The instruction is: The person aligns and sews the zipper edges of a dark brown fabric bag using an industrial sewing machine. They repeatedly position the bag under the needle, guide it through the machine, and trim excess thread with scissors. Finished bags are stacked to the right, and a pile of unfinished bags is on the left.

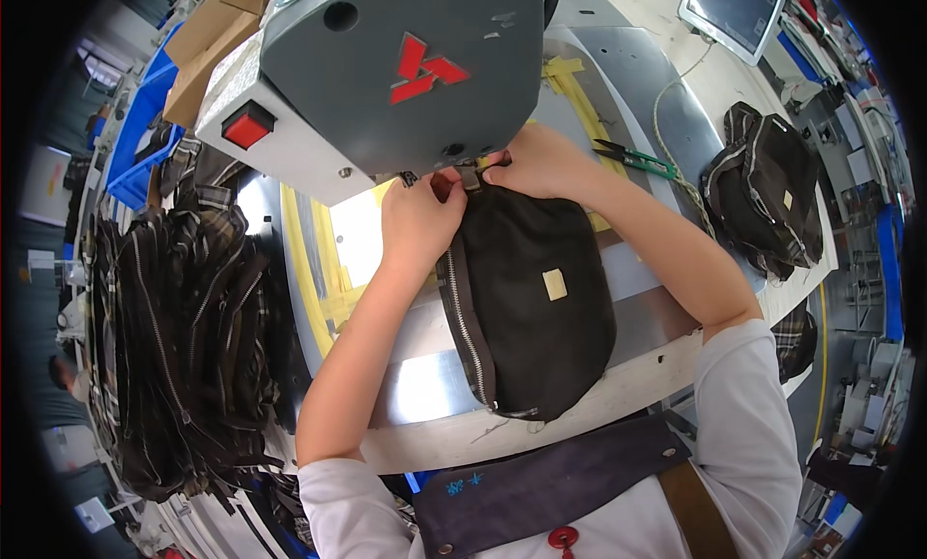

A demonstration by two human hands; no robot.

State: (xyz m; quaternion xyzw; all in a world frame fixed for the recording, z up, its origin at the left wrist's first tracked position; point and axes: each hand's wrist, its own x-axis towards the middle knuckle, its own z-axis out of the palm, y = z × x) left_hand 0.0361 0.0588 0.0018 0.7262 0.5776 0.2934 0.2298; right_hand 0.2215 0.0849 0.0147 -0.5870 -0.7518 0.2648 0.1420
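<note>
Grey machine (406, 67) over counter (425, 447). L hand (417, 221), R hand (543, 163): both grips pinching far end of dark pouch (531, 337). Bag pile (183, 337) to L; green snips (642, 161) to R.

Snips (641, 160) right of bag (521, 332)

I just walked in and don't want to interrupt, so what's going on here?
A person is at a grey machine, with the fingers of the left hand and right hand gripping the top end of a black pouch close beneath it. The pouch's zip runs along its left side. Dark zippered pieces are piled at left; green-handled snips lie at right.
</note>
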